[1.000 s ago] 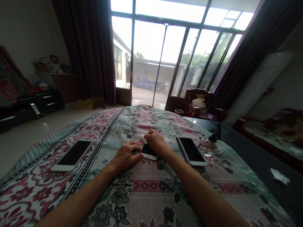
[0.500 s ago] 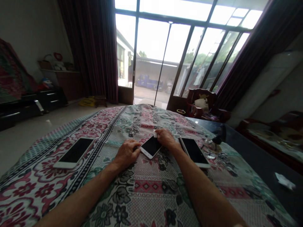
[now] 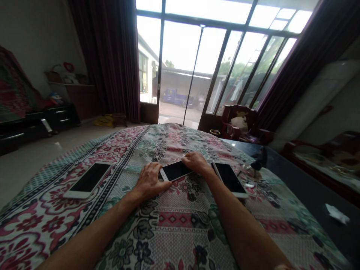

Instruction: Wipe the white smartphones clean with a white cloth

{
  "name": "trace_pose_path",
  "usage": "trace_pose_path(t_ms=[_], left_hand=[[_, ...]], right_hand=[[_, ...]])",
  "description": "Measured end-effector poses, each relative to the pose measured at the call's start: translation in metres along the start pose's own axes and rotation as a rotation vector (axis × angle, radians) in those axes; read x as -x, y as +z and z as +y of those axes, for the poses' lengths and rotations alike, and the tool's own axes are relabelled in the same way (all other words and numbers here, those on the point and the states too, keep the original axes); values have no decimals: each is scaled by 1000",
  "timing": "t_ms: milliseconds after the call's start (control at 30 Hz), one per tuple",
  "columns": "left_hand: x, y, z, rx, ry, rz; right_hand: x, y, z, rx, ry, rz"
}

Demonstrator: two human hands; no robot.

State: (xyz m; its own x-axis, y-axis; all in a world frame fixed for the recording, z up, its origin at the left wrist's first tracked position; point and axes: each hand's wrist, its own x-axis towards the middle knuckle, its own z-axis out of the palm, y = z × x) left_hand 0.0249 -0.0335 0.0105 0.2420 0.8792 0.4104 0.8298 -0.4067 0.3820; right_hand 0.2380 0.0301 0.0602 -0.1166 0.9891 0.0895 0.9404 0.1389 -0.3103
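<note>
A white phone with a dark screen [image 3: 174, 171] lies crosswise on the flowered cloth [image 3: 180, 225] between my hands. My left hand [image 3: 149, 180] rests on the cloth with its fingers curled against the phone's left end. My right hand [image 3: 197, 162] is closed over the phone's right end, and I cannot tell if the small white wad seen earlier is still under its fingers. A second white phone [image 3: 230, 179] lies just right of my right wrist. A third white phone [image 3: 87, 180] lies far to the left.
A dark glass table [image 3: 309, 195] runs along the right with a small glass object [image 3: 254, 168] and a crumpled white scrap [image 3: 336, 213]. Dark cabinets [image 3: 33, 123] stand at the left. Red wooden chairs [image 3: 239, 123] and curtained windows are behind.
The middle phone has turned from lengthwise to lying crosswise. My right hand went from its top end to its right end, and my left hand stayed at its left end.
</note>
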Motion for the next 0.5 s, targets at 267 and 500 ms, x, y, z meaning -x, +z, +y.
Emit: trace_pose_path(t_ms=[267,500], left_hand=[[-5,2,-8,-12,-50,-57],[-6,-1,-7,-36,-73,-137]], right_hand=[[14,8,4,130,13,178],[41,2,6,183,61,169]])
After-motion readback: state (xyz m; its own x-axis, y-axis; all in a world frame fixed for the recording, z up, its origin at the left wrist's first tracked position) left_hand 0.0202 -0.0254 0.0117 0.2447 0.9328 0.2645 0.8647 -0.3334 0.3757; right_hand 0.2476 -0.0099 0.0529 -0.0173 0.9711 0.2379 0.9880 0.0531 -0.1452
